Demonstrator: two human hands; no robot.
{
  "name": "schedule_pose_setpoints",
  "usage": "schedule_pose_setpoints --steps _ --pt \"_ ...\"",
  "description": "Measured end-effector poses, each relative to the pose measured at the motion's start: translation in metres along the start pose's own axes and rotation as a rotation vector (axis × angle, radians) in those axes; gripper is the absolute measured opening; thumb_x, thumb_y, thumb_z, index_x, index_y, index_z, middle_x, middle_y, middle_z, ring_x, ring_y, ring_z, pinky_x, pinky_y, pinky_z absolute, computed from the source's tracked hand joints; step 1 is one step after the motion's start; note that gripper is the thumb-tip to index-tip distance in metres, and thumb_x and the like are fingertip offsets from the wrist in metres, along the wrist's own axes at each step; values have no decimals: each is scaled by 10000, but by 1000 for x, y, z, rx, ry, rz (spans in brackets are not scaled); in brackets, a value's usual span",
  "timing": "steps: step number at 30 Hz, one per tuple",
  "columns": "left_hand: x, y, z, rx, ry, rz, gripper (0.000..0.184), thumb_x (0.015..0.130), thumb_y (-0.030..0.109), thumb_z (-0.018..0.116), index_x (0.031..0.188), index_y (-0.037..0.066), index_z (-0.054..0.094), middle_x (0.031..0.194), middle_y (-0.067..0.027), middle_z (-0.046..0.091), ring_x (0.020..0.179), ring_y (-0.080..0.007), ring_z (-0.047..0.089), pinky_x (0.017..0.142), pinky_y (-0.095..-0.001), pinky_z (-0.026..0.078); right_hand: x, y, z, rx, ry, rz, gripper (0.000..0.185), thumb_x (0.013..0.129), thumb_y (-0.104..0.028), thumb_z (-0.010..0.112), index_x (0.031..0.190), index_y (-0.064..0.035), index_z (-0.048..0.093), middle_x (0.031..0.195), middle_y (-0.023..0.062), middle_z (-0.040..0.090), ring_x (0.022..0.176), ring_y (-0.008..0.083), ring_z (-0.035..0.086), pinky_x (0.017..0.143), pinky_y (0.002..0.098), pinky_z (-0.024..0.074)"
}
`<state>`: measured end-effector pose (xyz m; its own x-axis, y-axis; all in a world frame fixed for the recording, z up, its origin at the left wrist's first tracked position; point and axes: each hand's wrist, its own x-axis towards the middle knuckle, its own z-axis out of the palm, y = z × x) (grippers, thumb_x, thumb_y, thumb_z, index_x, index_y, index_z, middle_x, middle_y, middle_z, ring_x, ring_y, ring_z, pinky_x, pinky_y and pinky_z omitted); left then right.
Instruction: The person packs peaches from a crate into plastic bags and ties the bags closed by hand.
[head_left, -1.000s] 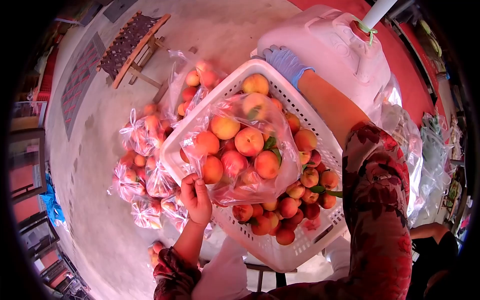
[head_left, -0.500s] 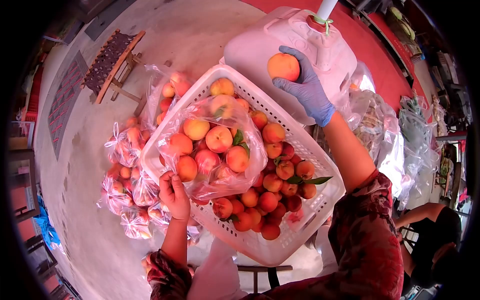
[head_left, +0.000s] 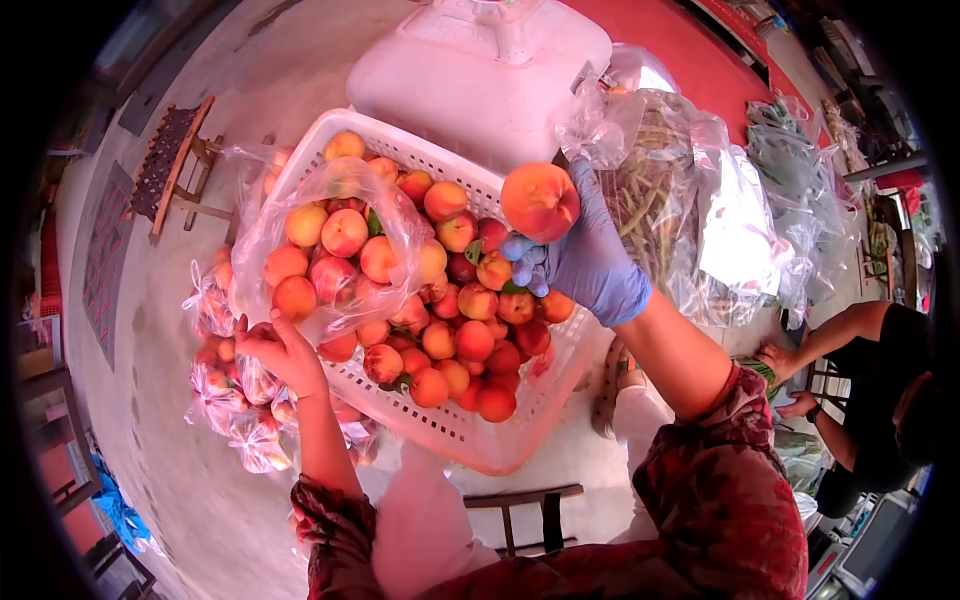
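My right hand [head_left: 590, 250], in a blue glove, holds a large peach [head_left: 540, 202] above the right side of the white basket [head_left: 440, 430]. Loose peaches [head_left: 473, 340] fill much of the basket. An open clear plastic bag [head_left: 330, 190] with several peaches in it lies on the basket's left part. My bare left hand [head_left: 285, 352] is at the bag's lower left edge, its fingers apart, close to the plastic; whether a fingertip touches it is unclear.
Tied bags of peaches [head_left: 215, 390] lie on the floor at the left, near a wooden stool [head_left: 175, 165]. A large white container [head_left: 480, 80] stands behind the basket. Bagged vegetables [head_left: 650, 190] lie at the right. Beyond them another person [head_left: 860, 400] handles greens.
My right hand has come down from the white container with the peach, toward the basket. My left hand's fingers have opened from their pinch on the bag's edge. The view has shifted right.
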<state>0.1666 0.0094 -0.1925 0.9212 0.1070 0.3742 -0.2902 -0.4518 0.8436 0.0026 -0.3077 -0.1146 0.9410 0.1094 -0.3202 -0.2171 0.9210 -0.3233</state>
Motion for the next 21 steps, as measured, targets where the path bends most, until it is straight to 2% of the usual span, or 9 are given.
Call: schedule_pose_setpoints --steps 1,4,7,10,12,14,17,20,21 --pt "-5 9 1 72 12 99 382 862 165 563 1133 -43 391 1009 -101 439 810 -165 431 711 -276 394 -7 4 0 13 26 -26 767 788 -704 337 1208 -67 415 889 215 612 653 351 612 511 381 506" --pt "-16 60 1 361 -125 535 395 832 173 595 1127 -22 419 1078 -151 414 939 -235 455 831 -326 377 -22 12 -12 10 50 -79 736 803 -694 319 1182 -75 437 876 203 618 635 340 612 525 374 508" --pt "-42 112 21 -91 -589 335 450 798 189 634 1157 4 437 1194 -179 429 1064 -314 448 902 -390 361 -31 19 -12 15 121 -96 702 813 -685 321 1143 -78 449 836 181 621 600 293 620 471 337 494" --pt "-68 158 60 -214 -959 468 657 727 230 701 1245 -2 370 1243 -209 410 1164 -352 404 969 -410 338 -30 21 -31 41 27 -57 701 832 -643 352 1193 -49 433 913 201 609 675 326 607 609 359 513" --pt "-85 173 97 -280 -1022 501 744 711 251 717 1296 15 323 1266 -224 390 1164 -380 404 973 -417 340 -29 18 -19 -55 186 -185 627 848 -611 379 1167 -76 454 1013 116 598 790 236 616 604 325 517" --pt "-90 188 131 -243 -1063 559 714 717 204 710 1298 38 330 1265 -217 397 1164 -370 408 966 -399 353 -29 5 -9 149 242 -274 580 889 -518 395 1231 -50 408 1099 132 556 887 242 603 730 347 523" --pt "-95 199 170 -393 -1215 379 676 767 106 668 1325 43 292 1259 -151 416 1155 -261 434 961 -358 371 -50 -28 -36 -130 166 -260 550 885 -521 418 1186 -64 471 1047 67 586 837 190 599 702 269 492" --pt "-103 218 209 -909 -1324 -115 608 821 67 617 1329 25 285 1243 -92 431 1104 -189 476 926 -322 410 -87 -89 -46 -984 546 -294 541 876 -503 454 1164 -47 502 1050 71 598 832 227 604 762 305 465" --pt "-102 227 220 -862 -1319 -227 576 837 100 603 1320 18 300 1236 -91 441 1101 -192 481 928 -328 413 -93 -115 -60 -1420 750 -558 543 853 -506 486 1156 -56 515 1080 88 587 898 261 579 796 366 440"
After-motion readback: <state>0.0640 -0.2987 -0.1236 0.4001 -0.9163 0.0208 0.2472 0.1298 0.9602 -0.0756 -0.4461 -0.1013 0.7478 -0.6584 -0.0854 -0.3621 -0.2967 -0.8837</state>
